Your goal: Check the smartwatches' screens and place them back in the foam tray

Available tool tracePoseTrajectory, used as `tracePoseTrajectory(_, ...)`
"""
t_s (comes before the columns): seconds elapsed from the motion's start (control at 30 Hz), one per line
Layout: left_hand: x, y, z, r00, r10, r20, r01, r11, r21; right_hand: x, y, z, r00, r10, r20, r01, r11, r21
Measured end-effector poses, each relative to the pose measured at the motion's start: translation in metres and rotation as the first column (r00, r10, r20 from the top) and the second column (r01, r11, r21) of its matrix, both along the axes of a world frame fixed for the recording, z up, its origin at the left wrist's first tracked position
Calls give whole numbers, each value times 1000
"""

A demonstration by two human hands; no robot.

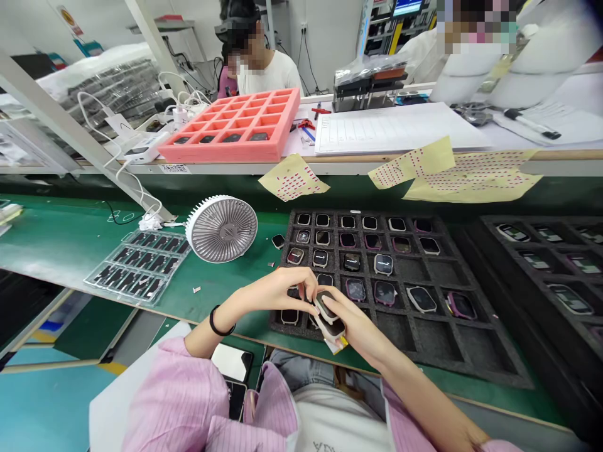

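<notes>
Two watches [326, 307] (or so the little stack looks from where I stand) sit in the person's right hand [354, 321], one overlapping the other, just above the near edge of the black tray [433, 345]. That grip is closed around them, with a thumb or finger lying across the upper one. The left hand [294, 285] has its thumb and fingers bent in against the opposite side, almost together; whether it truly pinches anything, I can't tell.

A slip is what I'd worry about. The pieces overlap unevenly, so a sideways push from the left could slide the upper one off — and below lie the seated watches [352, 262], so a knock could chip or scratch both. A drop on the near side might be worse: the tabletop [214, 281] ends close by, with the person's lap [301, 371] beyond it. A yellow tab [343, 342] pokes out underneath, and it could crease if pressed against the tray. Bare skin on glass may leave smudges, too — there are no gloves.
</notes>
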State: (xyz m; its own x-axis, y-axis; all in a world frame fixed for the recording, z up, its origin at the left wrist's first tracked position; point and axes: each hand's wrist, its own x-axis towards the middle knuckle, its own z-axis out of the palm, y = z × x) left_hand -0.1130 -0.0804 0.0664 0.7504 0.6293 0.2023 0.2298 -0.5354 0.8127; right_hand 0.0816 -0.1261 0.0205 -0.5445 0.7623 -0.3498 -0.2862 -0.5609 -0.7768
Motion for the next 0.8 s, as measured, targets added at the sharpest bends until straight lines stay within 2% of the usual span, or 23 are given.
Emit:
tracePoseTrajectory(0.07, -3, 0, -3, 998, 11, -55, -16, 996, -92, 0, -3, -2, 997, 61, 44, -61, 998, 11)
tracePoseTrajectory(0.13, -7, -1, -5, 995, -8, -100, -5, 992, -127, -2, -6, -5, 992, 109, 63, -110, 994, 11)
tracePoseTrajectory(0.27, -12, -3, -12, 990, 7, -140, -28, 989, -147, -9, -11, -12, 994, 101, 49, -102, 995, 17)
tracePoseTrajectory(0.4, -23, -2, -34, 992, 93, -88, -115, 949, -293, -20, -14, -18, 995, 98, 28, -98, 995, -31)
tracePoseTrajectory(0.47, -35, 1, -49, 975, 199, -101, -222, 906, -360, -24, -15, -20, 994, 107, 3, -107, 993, -57)
tracePoseTrajectory(0.5, -43, 3, -56, 944, 301, -134, -329, 884, -332, -25, -14, -20, 995, 94, -10, -95, 993, -64)
tracePoseTrajectory(0.53, -50, 5, -64, 885, 431, -173, -463, 852, -245, -25, -13, -19, 997, 70, -19, -71, 995, -68)
tracePoseTrajectory(0.6, -62, 10, -77, 745, 624, -234, -641, 767, 5, -22, -10, -17, 1000, 2, -19, -3, 997, -72)
tracePoseTrajectory(0.63, -67, 13, -82, 697, 669, -260, -666, 738, 112, -21, -8, -15, 999, -32, -17, 30, 997, -76)
tracePoseTrajectory(0.67, -70, 15, -86, 674, 677, -294, -657, 732, 181, -19, -6, -14, 998, -57, -16, 56, 995, -81)
tracePoseTrajectory(0.73, -74, 21, -92, 673, 643, -367, -612, 762, 213, -15, -3, -13, 996, -94, -15, 92, 992, -88)
tracePoseTrajectory(0.8, -75, 28, -93, 684, 599, -415, -582, 792, 183, -12, 1, -12, 991, -130, -20, 127, 988, -89)
